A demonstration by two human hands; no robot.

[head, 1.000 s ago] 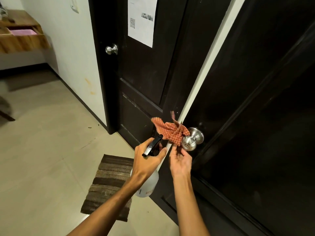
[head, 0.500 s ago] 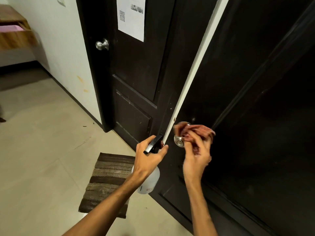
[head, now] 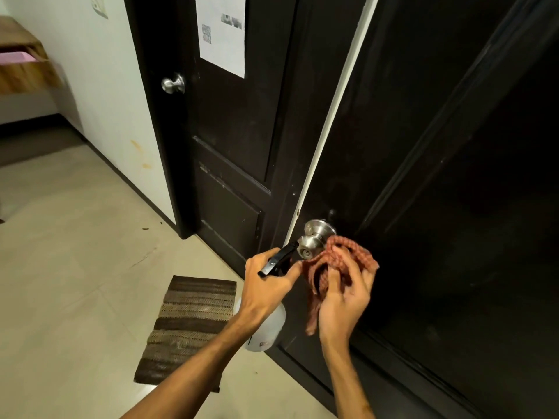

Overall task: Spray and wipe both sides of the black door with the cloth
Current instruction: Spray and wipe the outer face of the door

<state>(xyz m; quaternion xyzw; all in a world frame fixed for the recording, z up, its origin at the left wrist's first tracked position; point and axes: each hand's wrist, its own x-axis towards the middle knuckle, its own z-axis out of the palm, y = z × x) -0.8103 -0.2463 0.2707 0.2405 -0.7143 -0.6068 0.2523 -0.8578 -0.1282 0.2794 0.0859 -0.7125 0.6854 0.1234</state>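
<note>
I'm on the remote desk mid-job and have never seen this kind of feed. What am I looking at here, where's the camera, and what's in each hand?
There is no machine here: a person works with bare hands, and the single picture comes from a wide-angle camera on their head, looking forward and down. The left hand holds a spray bottle by its black trigger head. The right hand has a grip on a bunched orange checked cloth, just beside the steel knob of the black door. Behind stands a second dark door with a paper notice, and a striped mat lies on the tiled floor.
</note>
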